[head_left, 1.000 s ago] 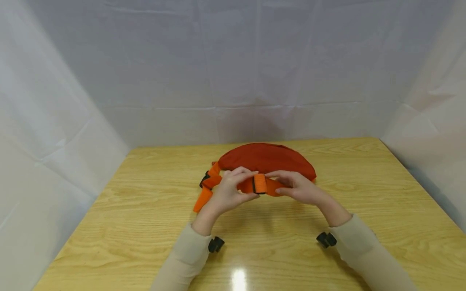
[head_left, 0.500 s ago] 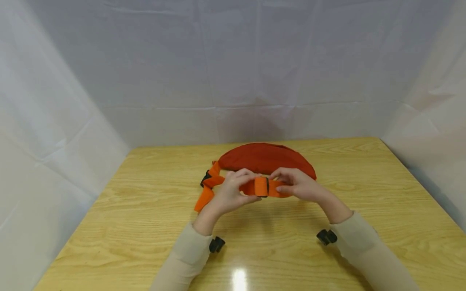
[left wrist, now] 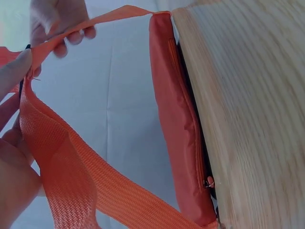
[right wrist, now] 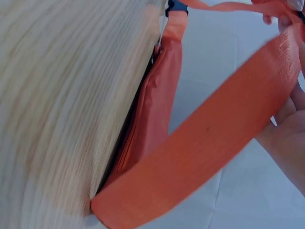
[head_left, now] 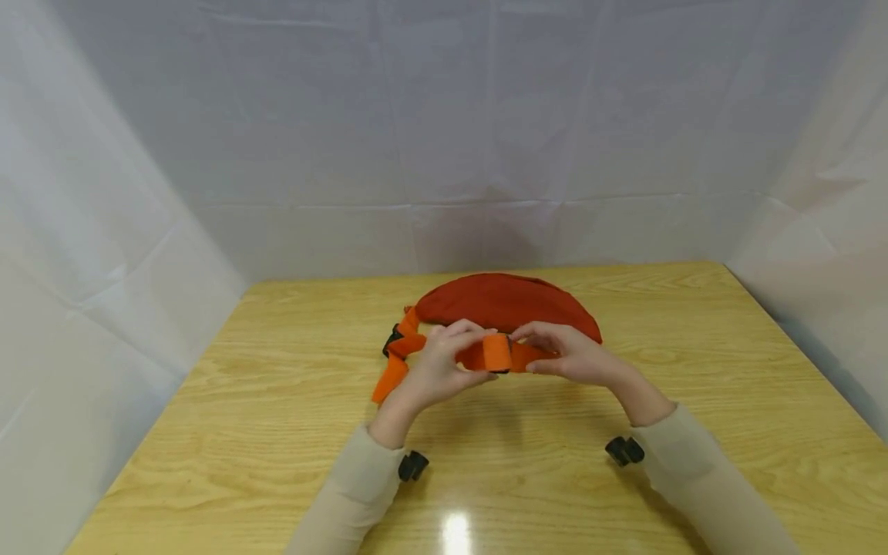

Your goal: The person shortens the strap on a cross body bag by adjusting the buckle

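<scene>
A red waist bag (head_left: 509, 302) lies on the table, its orange strap (right wrist: 205, 138) lifted at the near side. Thumb and fingers of my left hand (head_left: 440, 370) pinch the strap's black slide adjuster (left wrist: 22, 78), over which a short loop of orange webbing (head_left: 496, 353) bulges. To its right, my right hand (head_left: 572, 354) holds the strap between thumb and fingers, index fingertip right at the adjuster's edge. A black buckle (head_left: 392, 341) sits on the strap at the bag's left end, and a loose strap end (head_left: 390, 379) hangs beside my left wrist.
The wooden table (head_left: 277, 432) spreads out around both arms. White sheeting (head_left: 444, 154) closes off the back and both sides. Small black cameras (head_left: 413, 465) are fixed at the cuffs. A zip pull (left wrist: 209, 182) shows on the bag's edge.
The adjuster has shifted slightly right and turned between the fingers, and the webbing loop over it now stands rounder. Right fingers have shifted a little along the strap; the bag stays in place.
</scene>
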Tool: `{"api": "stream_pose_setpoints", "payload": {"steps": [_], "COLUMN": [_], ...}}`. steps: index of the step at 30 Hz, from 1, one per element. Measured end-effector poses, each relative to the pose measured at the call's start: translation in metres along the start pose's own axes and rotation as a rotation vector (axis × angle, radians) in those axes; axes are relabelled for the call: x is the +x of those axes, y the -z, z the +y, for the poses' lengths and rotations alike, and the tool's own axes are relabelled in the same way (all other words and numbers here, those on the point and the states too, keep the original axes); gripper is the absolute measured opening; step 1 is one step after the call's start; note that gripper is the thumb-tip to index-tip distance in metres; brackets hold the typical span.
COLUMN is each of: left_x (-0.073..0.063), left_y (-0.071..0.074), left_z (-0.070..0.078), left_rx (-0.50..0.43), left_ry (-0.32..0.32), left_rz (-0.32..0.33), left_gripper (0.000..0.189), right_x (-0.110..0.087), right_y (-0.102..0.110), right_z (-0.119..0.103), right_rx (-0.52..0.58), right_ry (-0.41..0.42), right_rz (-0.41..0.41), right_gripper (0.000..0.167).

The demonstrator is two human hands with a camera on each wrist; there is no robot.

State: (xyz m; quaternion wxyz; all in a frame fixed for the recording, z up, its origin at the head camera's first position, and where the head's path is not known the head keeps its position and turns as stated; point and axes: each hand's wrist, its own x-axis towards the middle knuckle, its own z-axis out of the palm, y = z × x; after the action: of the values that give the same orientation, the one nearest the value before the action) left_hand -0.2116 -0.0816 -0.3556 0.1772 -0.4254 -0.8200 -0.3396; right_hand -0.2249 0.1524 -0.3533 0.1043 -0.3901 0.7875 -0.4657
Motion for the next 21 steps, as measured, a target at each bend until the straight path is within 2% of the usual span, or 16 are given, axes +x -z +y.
{"api": "stream_pose_setpoints", "payload": {"steps": [4, 11, 21], "left_x": [-0.0011, -0.0018, -0.0008], "left_y": [0.0019, 0.0015, -0.0004], "left_z": [-0.0011, -0.0007, 0.0018], "left_rx": [0.005, 0.006, 0.003], "left_ry": [0.008, 0.005, -0.012], "left_rz": [0.009, -0.01, -0.021], "left_gripper": [0.048, 0.048, 0.047], "right_x": [-0.0032, -0.0027, 0.0004], "right_y": [0.002, 0.0023, 0.0019], "right_z": [0.0011, 0.001, -0.0051], "right_rx": [-0.019, -0.019, 0.046], "right_ry": [0.005, 0.019, -0.004], "right_rz": [-0.036, -0.015, -0.021], "right_gripper": [0.04, 0.036, 0.026]}}
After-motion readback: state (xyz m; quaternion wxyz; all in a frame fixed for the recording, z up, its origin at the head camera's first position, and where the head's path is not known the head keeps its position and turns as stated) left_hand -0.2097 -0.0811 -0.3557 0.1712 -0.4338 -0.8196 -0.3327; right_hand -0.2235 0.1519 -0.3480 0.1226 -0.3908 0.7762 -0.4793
